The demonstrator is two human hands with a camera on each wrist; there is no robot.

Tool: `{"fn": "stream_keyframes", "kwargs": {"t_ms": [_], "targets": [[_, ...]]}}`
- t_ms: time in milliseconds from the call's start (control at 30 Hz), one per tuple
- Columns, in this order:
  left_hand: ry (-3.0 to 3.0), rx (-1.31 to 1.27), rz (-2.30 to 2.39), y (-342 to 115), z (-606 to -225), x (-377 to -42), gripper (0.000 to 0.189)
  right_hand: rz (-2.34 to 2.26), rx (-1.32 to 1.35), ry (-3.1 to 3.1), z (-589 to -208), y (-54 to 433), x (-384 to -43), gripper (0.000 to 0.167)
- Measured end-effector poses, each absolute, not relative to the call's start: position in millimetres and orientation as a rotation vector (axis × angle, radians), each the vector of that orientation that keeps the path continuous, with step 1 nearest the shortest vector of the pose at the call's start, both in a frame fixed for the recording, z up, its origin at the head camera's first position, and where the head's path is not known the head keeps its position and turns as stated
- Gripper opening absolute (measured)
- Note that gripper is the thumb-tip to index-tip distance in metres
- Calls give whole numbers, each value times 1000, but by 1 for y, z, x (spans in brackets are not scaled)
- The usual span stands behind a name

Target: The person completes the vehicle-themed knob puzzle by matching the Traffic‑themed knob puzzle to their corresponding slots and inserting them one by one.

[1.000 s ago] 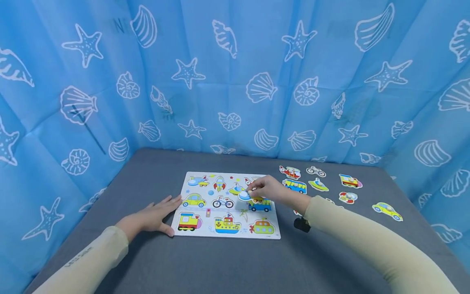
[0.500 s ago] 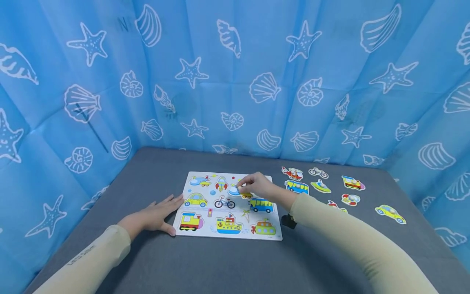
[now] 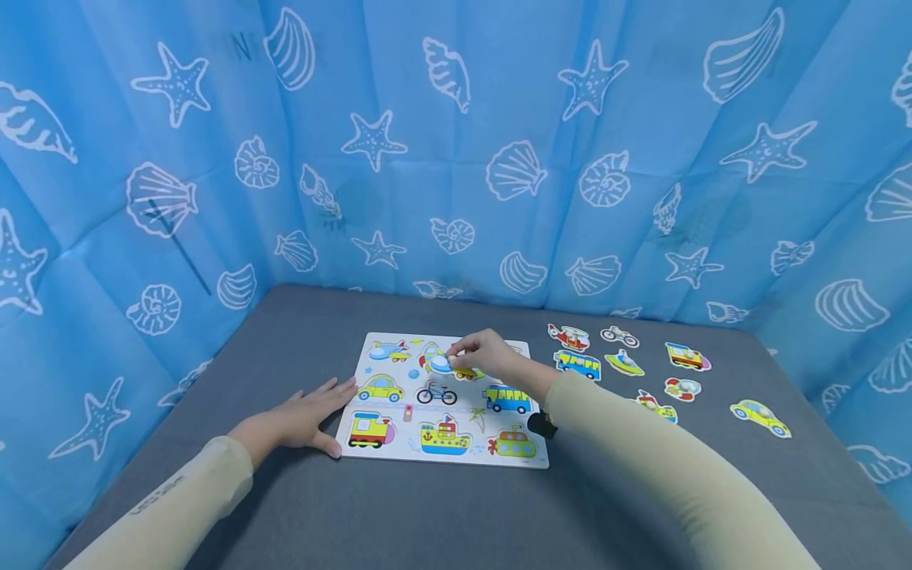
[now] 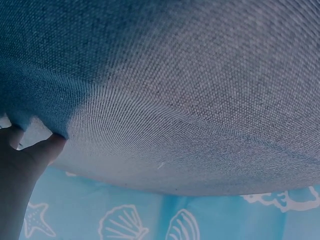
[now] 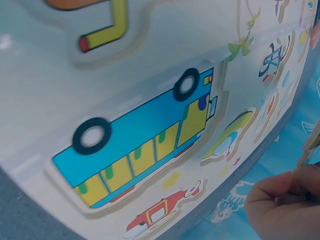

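A white vehicle puzzle board [image 3: 408, 451] lies on the grey table. My right hand [image 3: 488, 355] pinches the blue and yellow airplane puzzle piece [image 3: 440, 363] by its knob. It is over the upper part of the board and overlaps the rocket slot in the head view. In the right wrist view, curled fingers [image 5: 285, 205] hold the piece's edge [image 5: 310, 147] at the right, beyond the printed bus [image 5: 145, 145]. My left hand [image 3: 302, 418] rests with spread fingers at the board's left edge. The left wrist view shows part of that hand [image 4: 20, 170] at its left side.
Right of the board lie loose pieces: a helicopter [image 3: 568, 336], a bus [image 3: 578, 365], a flying saucer [image 3: 625, 362], a train [image 3: 687, 356], a car [image 3: 761, 418] and several others. A blue seashell curtain [image 3: 456, 190] hangs behind the table.
The right hand has moved left across the board with the airplane piece, from near the bus slot to the rocket slot. The left hand stays at the board's edge.
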State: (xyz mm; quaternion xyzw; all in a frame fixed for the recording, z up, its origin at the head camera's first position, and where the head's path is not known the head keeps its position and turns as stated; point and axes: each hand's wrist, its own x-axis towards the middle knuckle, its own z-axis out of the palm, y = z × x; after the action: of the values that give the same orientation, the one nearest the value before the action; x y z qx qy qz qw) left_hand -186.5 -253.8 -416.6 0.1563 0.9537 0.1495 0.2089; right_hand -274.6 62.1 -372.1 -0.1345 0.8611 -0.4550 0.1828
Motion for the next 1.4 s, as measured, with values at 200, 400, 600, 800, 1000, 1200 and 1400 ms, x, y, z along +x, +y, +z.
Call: {"fn": "stream_keyframes", "kwargs": {"t_ms": [200, 400, 600, 800, 1000, 1200, 1400], "targets": [[2647, 433, 429, -254, -416, -186, 111, -1308, -383, 2420, -376, 54, -279, 14], [2642, 419, 425, -255, -417, -186, 110, -1307, -389, 2414, -379, 46, -281, 14], [2649, 415, 414, -256, -419, -187, 110, -1271, -399, 2428, -381, 34, -283, 13], [2643, 433, 421, -257, -419, -188, 110, -1285, -388, 2439, -382, 22, -286, 13], [2639, 428, 417, -258, -420, -189, 110, -1270, -377, 2464, -385, 12, -292, 13], [2637, 423, 415, -257, -419, -189, 110, -1266, -355, 2488, -383, 2, -296, 14], [2639, 425, 417, -254, -415, -188, 111, -1286, -311, 2473, -381, -7, -301, 15]]}}
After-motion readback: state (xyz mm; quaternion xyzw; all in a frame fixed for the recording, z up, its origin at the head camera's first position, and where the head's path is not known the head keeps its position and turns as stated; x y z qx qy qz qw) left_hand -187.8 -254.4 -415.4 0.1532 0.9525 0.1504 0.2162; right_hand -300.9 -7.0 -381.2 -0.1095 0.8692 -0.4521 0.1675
